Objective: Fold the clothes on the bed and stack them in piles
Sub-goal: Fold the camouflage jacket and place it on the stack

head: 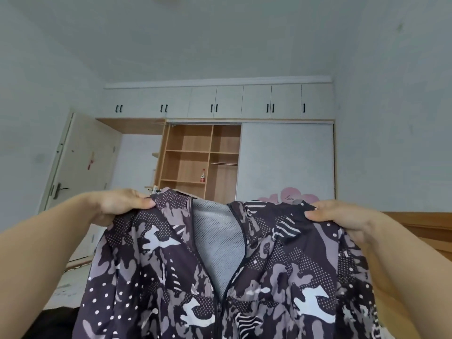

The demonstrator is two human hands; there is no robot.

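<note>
- The patterned jacket (171, 265) hangs in the air in front of the person, its front facing the camera, the zip undone at the top so the grey mesh lining (216, 241) shows.
- The left hand (119, 201) pinches the jacket's shoulder on one side and the right hand (340, 216) pinches the other shoulder, thumbs on the front of the cloth, so both are clamped on the garment.
- The step in hand looks like spreading the jacket out before any fold; no fold shows yet.
- The next move probably calls for laying it flat on the bed, front down, keeping both shoulders level so the sleeves fall out to the sides.
- The bed surface, the sleeves' ends, the hem and any piles are hidden or cut off below.
- Behind stand an open wardrobe (190, 157) with a small bottle (202, 175) on a shelf, and a door (80, 162).
</note>
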